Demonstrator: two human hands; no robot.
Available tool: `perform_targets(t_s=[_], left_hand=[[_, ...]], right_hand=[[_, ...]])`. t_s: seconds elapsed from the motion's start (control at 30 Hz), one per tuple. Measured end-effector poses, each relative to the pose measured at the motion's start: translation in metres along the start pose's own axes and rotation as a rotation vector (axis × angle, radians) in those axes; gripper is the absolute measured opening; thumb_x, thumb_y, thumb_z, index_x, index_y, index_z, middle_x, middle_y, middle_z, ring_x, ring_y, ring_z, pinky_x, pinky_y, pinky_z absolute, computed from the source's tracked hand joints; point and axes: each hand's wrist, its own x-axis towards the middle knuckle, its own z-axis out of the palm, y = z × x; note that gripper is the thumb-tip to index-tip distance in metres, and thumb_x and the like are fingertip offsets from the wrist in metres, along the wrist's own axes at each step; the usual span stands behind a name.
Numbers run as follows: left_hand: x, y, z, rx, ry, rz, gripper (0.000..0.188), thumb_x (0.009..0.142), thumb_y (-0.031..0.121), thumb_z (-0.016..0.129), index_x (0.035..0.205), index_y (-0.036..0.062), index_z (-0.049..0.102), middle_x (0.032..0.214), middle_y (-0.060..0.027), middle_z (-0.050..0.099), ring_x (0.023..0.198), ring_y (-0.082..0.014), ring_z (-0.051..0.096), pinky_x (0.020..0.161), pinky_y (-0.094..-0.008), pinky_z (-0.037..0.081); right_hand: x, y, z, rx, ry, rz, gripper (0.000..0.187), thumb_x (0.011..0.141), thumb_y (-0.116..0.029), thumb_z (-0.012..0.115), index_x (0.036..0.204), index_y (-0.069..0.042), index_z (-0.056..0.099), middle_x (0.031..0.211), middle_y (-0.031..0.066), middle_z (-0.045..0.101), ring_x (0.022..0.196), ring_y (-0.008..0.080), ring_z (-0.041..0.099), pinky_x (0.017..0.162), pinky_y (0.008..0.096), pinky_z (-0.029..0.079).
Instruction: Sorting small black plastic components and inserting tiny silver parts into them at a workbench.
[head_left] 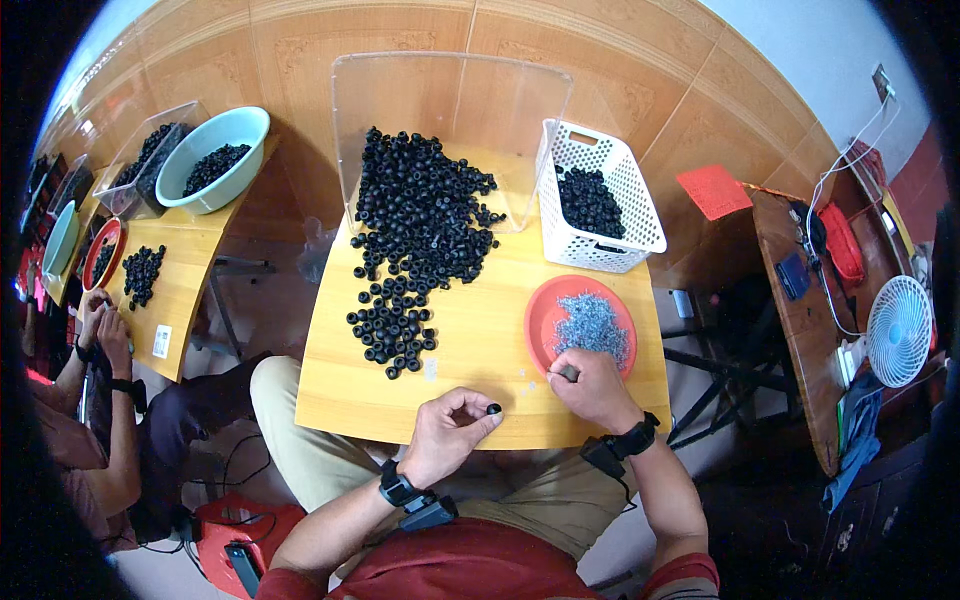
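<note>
My left hand (446, 428) is raised over the near edge of the wooden table and pinches a small round black rubber-like piece (494, 409) between thumb and forefinger. Beside the near rim of a red plate (537, 325), my right hand (600, 392) is closed around a greyish object (570, 373), mostly covered by the fingers, so its kind is unclear. Many tiny silvery-blue bits (590, 325) lie on that plate. A large heap of similar black ring-like pieces (420, 215) spreads over the table's left and middle, with a looser group (390, 325) closer to me.
Behind the heap stands a clear plastic panel (450, 90). A white perforated basket (640, 232) with black pieces sits back right. At left, another person's hands (103, 322) work beside a table with a light green basin (255, 130). A fan (900, 318) stands far right.
</note>
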Motion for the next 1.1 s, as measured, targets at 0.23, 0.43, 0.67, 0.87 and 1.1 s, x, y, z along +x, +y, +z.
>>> perform_targets(t_s=[0.23, 0.43, 0.67, 0.87, 1.1], left_hand=[[0.000, -0.005, 0.005, -0.046, 0.005, -0.002, 0.013, 0.087, 0.004, 0.074, 0.097, 0.0004, 0.066, 0.085, -0.0003, 0.067, 0.077, -0.0047, 0.059, 0.070, -0.0205, 0.051], [0.001, -0.005, 0.003, -0.031, -0.002, 0.005, 0.014, 0.087, 0.004, 0.074, 0.098, 0.0005, 0.066, 0.085, -0.0005, 0.067, 0.077, -0.0048, 0.059, 0.070, -0.0207, 0.051], [0.001, -0.006, 0.002, -0.061, -0.008, -0.008, 0.014, 0.087, 0.004, 0.074, 0.099, 0.0007, 0.066, 0.085, -0.0008, 0.067, 0.077, -0.0048, 0.060, 0.070, -0.0208, 0.052], [0.001, -0.004, -0.001, 0.003, -0.010, 0.005, 0.013, 0.087, 0.004, 0.073, 0.098, 0.0008, 0.066, 0.085, -0.0012, 0.068, 0.077, -0.0050, 0.061, 0.070, -0.0212, 0.052], [0.000, -0.003, -0.001, -0.053, -0.019, -0.015, 0.013, 0.087, 0.004, 0.073, 0.098, 0.0003, 0.066, 0.085, -0.0018, 0.069, 0.078, -0.0053, 0.062, 0.071, -0.0215, 0.052]], right_hand=[[0.002, 0.007, -0.007, 0.021, -0.023, -0.014, 0.006, 0.081, -0.010, 0.066, 0.083, -0.004, 0.065, 0.082, 0.0147, 0.067, 0.076, 0.0323, 0.067, 0.067, 0.0422, 0.053], [0.015, 0.009, -0.007, -0.152, 0.005, -0.174, 0.011, 0.084, -0.008, 0.062, 0.093, -0.004, 0.065, 0.093, 0.0137, 0.067, 0.084, 0.0330, 0.067, 0.073, 0.0439, 0.053], [0.035, 0.002, -0.005, -0.354, -0.025, -0.257, 0.013, 0.088, -0.012, 0.056, 0.097, -0.006, 0.065, 0.091, 0.0142, 0.068, 0.083, 0.0335, 0.066, 0.071, 0.0439, 0.053], [0.048, 0.003, 0.001, -0.506, -0.138, -0.260, 0.012, 0.085, -0.008, 0.055, 0.095, -0.006, 0.062, 0.085, 0.0147, 0.067, 0.079, 0.0351, 0.066, 0.067, 0.0467, 0.052], [0.050, 0.007, 0.001, -0.432, -0.110, -0.283, 0.010, 0.082, -0.008, 0.058, 0.090, -0.005, 0.063, 0.083, 0.0147, 0.066, 0.077, 0.0360, 0.065, 0.067, 0.0461, 0.052]])
